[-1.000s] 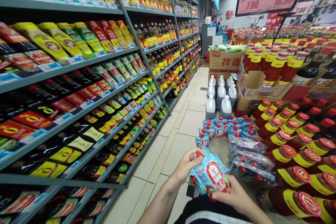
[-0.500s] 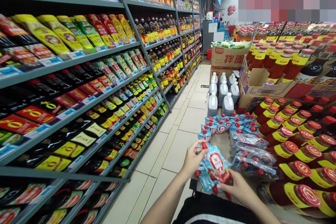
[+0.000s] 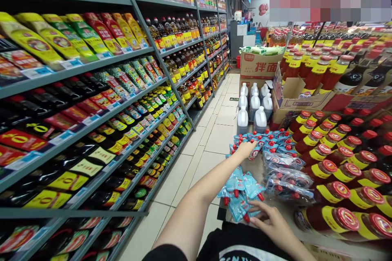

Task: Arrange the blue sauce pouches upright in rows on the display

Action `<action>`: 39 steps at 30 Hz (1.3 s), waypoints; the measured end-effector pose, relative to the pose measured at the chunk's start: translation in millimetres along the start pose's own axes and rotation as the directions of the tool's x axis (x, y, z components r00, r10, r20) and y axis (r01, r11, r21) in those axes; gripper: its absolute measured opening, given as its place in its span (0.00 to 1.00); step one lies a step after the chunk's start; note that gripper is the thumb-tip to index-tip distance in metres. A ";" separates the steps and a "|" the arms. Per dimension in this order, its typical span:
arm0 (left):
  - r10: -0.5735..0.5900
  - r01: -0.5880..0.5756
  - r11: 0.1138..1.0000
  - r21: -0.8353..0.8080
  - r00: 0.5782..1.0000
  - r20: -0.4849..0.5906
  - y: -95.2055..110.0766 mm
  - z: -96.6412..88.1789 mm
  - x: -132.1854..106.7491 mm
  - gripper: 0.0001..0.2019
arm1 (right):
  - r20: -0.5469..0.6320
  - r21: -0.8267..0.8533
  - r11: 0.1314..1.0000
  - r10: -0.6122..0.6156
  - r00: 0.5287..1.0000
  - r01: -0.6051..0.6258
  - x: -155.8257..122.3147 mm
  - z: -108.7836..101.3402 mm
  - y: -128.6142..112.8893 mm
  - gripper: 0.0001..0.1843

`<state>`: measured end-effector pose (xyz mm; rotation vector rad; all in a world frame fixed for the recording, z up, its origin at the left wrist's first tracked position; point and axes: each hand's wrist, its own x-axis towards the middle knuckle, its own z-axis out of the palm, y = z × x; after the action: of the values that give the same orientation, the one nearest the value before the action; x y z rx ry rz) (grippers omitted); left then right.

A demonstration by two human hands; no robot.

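Note:
My left hand (image 3: 246, 149) reaches out to the far group of blue spouted pouches (image 3: 277, 136). Its fingers are closed at the top of one spouted pouch (image 3: 254, 155), which partly shows below the hand. Close to my body, my right hand (image 3: 266, 215) is open, with fingers apart at the edge of a loose pile of light blue pouches (image 3: 237, 206). Those pouches have red caps and lie at different angles.
Flat clear-wrapped packs (image 3: 286, 175) lie right of the pouches, beside rows of red-lidded jars (image 3: 333, 191). White-topped jugs (image 3: 260, 118) and a cardboard box (image 3: 259, 65) stand beyond. Tall shelves of bottles (image 3: 101, 122) line the left, across a tiled aisle (image 3: 196, 147).
My left hand has moved forward to the far pouches. The pouch held between both hands has left my right hand, which now rests open by the near pile. The view has shifted slightly.

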<state>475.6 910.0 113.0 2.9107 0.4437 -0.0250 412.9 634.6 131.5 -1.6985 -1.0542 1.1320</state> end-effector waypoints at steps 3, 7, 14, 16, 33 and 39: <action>0.008 -0.008 1.000 0.028 1.000 -0.008 -3.9 2.3 -0.3 0.16 | -0.057 -0.023 0.999 0.042 0.998 -0.043 -8.4 -10.2 13.3 0.29; 0.040 -0.039 0.998 0.050 0.999 -0.034 -9.8 5.0 -6.5 0.16 | -0.107 0.013 0.998 0.065 0.992 -0.064 -10.9 -13.5 31.0 0.30; 0.121 -0.108 0.984 0.140 0.989 -0.090 -4.3 8.8 -5.5 0.18 | -0.073 -0.089 0.994 0.051 0.996 -0.057 0.9 0.5 16.9 0.26; 0.127 -0.110 0.985 0.130 0.983 -0.135 -2.4 4.8 -10.3 0.19 | -0.042 -0.166 0.986 0.000 0.999 -0.007 6.4 4.1 12.0 0.23; -0.037 -0.018 0.872 -0.489 0.994 -0.102 -101.1 118.1 -211.1 0.35 | -0.091 -0.852 0.520 -0.039 0.995 -0.058 126.0 39.6 8.1 0.29; 0.139 -0.164 0.833 -0.528 0.986 -0.086 -92.3 109.1 -211.3 0.36 | -0.376 -0.799 0.490 0.046 0.926 -0.348 119.0 10.5 -45.1 0.22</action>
<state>247.8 912.9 -1.9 2.3828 0.1805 0.1618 423.3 761.7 139.3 -2.7523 -1.3426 0.3688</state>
